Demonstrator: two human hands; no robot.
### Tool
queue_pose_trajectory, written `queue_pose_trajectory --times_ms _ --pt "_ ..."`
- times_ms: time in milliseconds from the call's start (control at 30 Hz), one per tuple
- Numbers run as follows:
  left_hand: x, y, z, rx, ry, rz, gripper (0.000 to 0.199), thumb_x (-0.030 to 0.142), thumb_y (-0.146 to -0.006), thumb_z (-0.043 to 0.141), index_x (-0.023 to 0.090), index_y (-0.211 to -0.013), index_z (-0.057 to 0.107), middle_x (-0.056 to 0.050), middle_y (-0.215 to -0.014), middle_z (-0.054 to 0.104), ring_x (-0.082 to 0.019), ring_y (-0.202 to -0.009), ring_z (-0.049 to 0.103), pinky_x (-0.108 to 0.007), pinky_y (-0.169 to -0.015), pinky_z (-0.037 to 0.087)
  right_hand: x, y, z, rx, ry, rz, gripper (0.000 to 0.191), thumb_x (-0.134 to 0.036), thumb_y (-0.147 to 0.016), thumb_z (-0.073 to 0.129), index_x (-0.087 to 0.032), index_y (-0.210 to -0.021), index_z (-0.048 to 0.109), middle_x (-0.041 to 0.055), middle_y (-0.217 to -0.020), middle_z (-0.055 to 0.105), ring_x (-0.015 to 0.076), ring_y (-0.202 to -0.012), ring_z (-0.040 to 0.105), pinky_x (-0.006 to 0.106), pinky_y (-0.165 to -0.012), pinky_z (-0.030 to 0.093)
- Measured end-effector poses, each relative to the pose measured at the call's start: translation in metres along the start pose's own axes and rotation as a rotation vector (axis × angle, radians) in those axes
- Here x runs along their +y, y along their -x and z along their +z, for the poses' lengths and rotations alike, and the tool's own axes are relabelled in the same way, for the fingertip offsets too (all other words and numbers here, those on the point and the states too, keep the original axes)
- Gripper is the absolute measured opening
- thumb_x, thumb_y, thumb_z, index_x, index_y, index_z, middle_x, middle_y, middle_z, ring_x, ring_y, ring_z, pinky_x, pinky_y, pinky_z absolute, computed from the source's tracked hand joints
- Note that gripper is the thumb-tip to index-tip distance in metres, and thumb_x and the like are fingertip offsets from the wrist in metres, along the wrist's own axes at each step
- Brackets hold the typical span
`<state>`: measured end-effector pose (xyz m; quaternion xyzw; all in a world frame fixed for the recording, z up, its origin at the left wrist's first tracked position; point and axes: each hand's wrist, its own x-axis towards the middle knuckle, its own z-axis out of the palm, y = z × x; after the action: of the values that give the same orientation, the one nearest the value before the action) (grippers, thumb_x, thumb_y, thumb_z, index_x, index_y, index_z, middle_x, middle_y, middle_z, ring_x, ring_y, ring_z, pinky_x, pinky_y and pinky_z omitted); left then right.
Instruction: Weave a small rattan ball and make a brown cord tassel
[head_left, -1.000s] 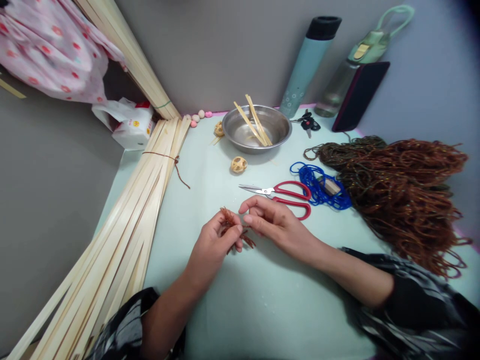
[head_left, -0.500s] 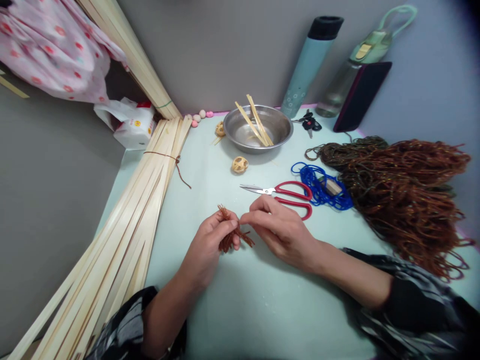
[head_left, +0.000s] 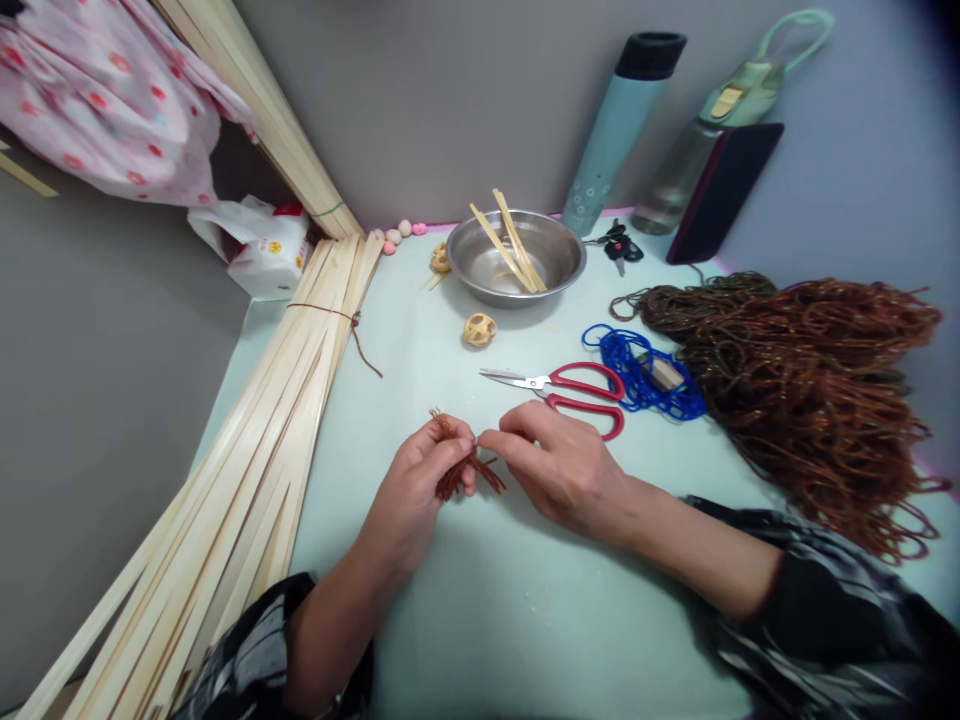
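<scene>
A small bundle of reddish-brown cord (head_left: 450, 484) is pinched between the thumb and fingers of my left hand (head_left: 415, 480), its cut ends fanning out above and below. My right hand (head_left: 566, 465) comes in from the right, thumb and index finger pressed together at the bundle's right side; whatever strand they pinch is too small to make out. Just beyond the right hand lie red-handled scissors (head_left: 544, 383), blades pointing left. Past them sits a small woven ball (head_left: 479, 330) of pale strips.
A metal bowl (head_left: 465, 279) holding pale strips stands at the back, near a blue-green bottle (head_left: 611, 140) and small black scissors (head_left: 619, 245). Blue cord (head_left: 630, 370) and a large brown cord heap (head_left: 810, 400) lie at right. Long wooden strips (head_left: 247, 440) cover the left side.
Both hands have shifted very slightly left along with the cord bundle. My right hand's fingers have curled a little more; its fingertips stay at the bundle.
</scene>
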<state>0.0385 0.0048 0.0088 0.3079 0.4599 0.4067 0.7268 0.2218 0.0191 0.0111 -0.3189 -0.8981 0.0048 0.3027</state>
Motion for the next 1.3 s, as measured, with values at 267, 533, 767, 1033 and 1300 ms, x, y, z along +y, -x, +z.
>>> queue_pose_trajectory --times_ms 267,533,767,1033,1300 --pt "-0.003 -0.002 0.0 -0.008 -0.04 0.015 0.018 0.033 -0.086 0.064 0.02 -0.079 0.054 0.005 -0.058 0.052 -0.011 -0.055 0.046 -0.026 -0.059 0.032 0.0 -0.001 0.002 -0.006 0.077 -0.002 0.029 -0.011 -0.101 0.04 -0.016 -0.103 0.068 0.0063 -0.079 0.06 0.0171 -0.07 0.05 0.029 -0.061 0.039" --pt "-0.006 -0.003 -0.003 -0.011 -0.063 0.006 0.018 0.035 -0.086 0.064 0.019 -0.083 0.057 0.005 -0.058 0.054 -0.01 -0.055 0.047 -0.025 -0.058 0.034 0.007 0.001 0.005 -0.164 -0.094 0.383 0.025 -0.019 -0.103 0.041 -0.015 -0.113 0.064 0.0081 -0.09 0.06 0.0181 -0.075 0.055 0.029 -0.064 0.04" --pt "-0.007 -0.001 -0.003 -0.011 -0.121 0.029 0.019 0.036 -0.088 0.063 0.019 -0.085 0.057 0.005 -0.057 0.054 -0.01 -0.054 0.047 -0.025 -0.056 0.033 0.005 -0.011 -0.012 -0.19 -0.751 0.538 0.032 -0.045 -0.104 0.048 -0.018 -0.096 0.063 0.0041 -0.091 0.061 0.0172 -0.085 0.058 0.03 -0.076 0.045" --pt "-0.01 -0.001 -0.003 -0.098 -0.26 0.112 0.015 0.031 -0.091 0.063 0.018 -0.086 0.057 0.006 -0.059 0.055 -0.009 -0.055 0.051 -0.024 -0.057 0.036 0.0 -0.014 -0.008 -0.121 -0.811 0.656 0.019 -0.026 -0.093 0.065 -0.017 -0.077 0.066 0.0008 -0.076 0.062 0.0139 -0.072 0.054 0.027 -0.066 0.041" --pt "-0.007 0.001 -0.001 -0.178 -0.246 0.075 0.017 0.032 -0.089 0.067 0.016 -0.087 0.062 0.005 -0.06 0.058 -0.009 -0.055 0.053 -0.023 -0.056 0.038 0.004 -0.015 -0.008 -0.011 -0.861 0.674 0.017 -0.024 -0.094 0.063 -0.016 -0.079 0.066 -0.0004 -0.074 0.059 0.0136 -0.071 0.053 0.027 -0.068 0.041"
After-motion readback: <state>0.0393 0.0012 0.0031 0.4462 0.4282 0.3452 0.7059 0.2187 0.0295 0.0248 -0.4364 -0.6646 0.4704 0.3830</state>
